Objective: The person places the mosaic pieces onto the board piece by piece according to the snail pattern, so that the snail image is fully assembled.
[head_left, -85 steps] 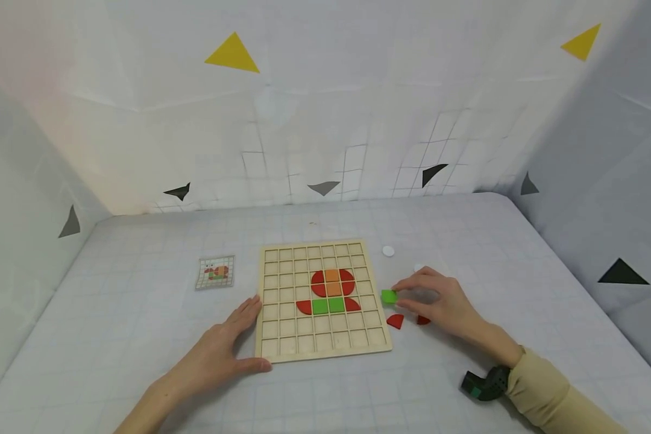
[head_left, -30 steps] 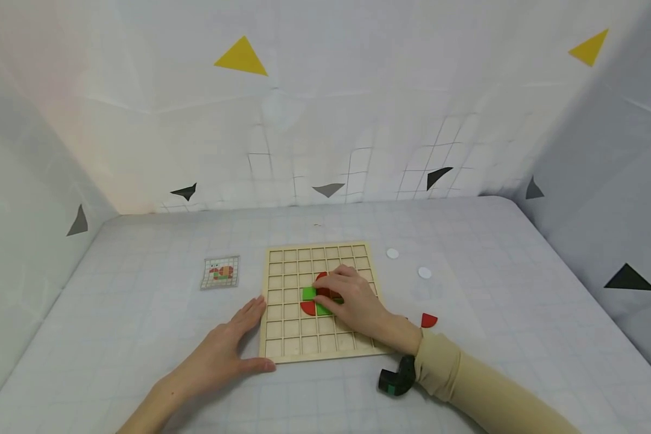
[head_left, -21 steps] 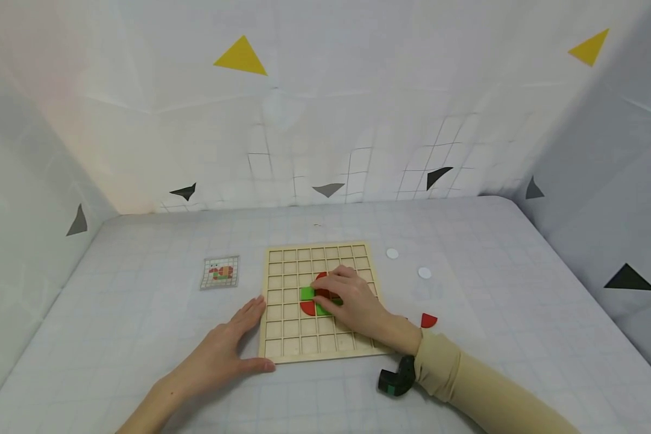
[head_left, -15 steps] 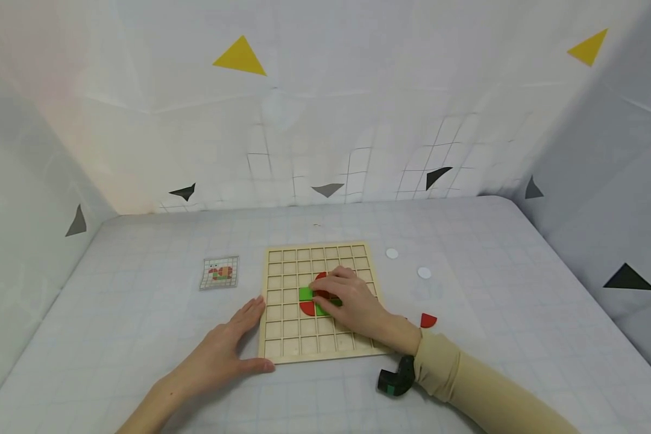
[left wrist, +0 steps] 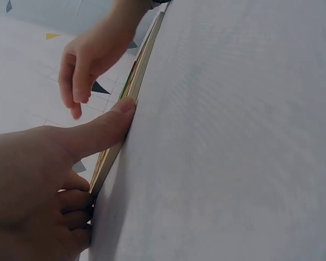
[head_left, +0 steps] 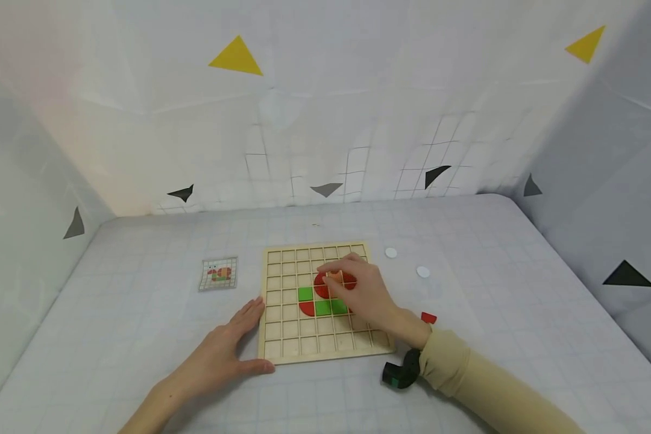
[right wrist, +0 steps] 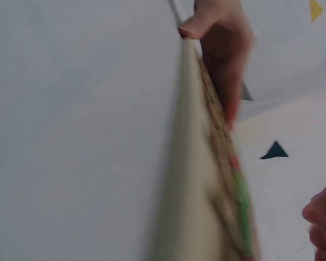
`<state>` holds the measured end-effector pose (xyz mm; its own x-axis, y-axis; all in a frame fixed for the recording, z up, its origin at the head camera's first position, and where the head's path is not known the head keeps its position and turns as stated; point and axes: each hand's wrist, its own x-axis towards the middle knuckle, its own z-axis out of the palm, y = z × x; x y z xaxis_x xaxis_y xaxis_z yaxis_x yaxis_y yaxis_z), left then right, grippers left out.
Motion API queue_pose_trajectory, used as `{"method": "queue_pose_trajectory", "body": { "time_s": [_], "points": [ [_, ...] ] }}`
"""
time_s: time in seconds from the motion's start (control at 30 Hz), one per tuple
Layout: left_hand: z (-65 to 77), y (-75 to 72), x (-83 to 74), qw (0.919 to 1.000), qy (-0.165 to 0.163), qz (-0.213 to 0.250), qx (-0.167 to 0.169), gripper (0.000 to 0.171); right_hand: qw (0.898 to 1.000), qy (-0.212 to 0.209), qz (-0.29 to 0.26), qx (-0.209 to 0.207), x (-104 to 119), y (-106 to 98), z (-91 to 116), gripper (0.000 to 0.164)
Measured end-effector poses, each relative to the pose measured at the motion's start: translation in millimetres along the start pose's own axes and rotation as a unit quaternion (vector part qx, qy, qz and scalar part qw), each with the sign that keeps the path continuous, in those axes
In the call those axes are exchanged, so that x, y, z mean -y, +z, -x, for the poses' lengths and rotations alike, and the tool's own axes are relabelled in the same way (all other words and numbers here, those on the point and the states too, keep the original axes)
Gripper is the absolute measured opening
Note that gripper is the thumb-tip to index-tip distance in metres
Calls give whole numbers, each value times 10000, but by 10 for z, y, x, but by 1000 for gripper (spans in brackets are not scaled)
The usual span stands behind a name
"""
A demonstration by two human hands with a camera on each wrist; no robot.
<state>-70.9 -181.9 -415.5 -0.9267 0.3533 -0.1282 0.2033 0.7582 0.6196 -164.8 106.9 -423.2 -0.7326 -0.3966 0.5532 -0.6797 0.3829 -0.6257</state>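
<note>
My left hand [head_left: 225, 343] rests at the near left corner of the wooden grid board [head_left: 282, 329], fingers along its left side and thumb on the front edge. Over the pattern hovers my right hand [head_left: 370, 295], fingers loosely bent, with a gap between thumb and forefinger and nothing seen in it. A green square tile [head_left: 305, 294] lies in the grid just above a red quarter-circle tile [head_left: 307, 308]. More green squares [head_left: 322, 308], red quarter-circles [head_left: 321, 286] and an orange tile [head_left: 334, 275] fill other cells; my right hand partly covers these.
A pattern card [head_left: 219, 274] lies left of the board. Right of it are two white discs [head_left: 391, 252] and a red tile [head_left: 428, 317], partly behind my right wrist. A dark wrist camera [head_left: 402, 371] hangs at my right sleeve. White sheeting walls the table.
My right hand carried a green square from the table's right side into the grid, let go and rose slightly to the right. My left hand stayed at the board's corner.
</note>
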Motion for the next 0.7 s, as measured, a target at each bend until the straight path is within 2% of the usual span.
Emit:
{"method": "queue_pose_trajectory", "body": {
  "time_s": [0.07,0.17,0.4,0.6,0.7],
  "points": [
    [-4,3,-8,10000,-39,29,9,112,9988,467,-154,-13,13,-122,-6,21],
    [-4,1,-12,10000,-54,6,-8,113,9964,835,-154,34,-23,-306,40,21],
    [-1,1,7,10000,-52,-66,-27,113,9972,689,159,225,-206,-714,313,24],
    [-10,5,5,9999,-82,-63,-2,113,9919,979,412,694,-342,-982,573,25],
    [-10,3,-3,9999,-90,-45,22,113,9919,808,420,889,-398,-1064,653,27]
  ]
}}
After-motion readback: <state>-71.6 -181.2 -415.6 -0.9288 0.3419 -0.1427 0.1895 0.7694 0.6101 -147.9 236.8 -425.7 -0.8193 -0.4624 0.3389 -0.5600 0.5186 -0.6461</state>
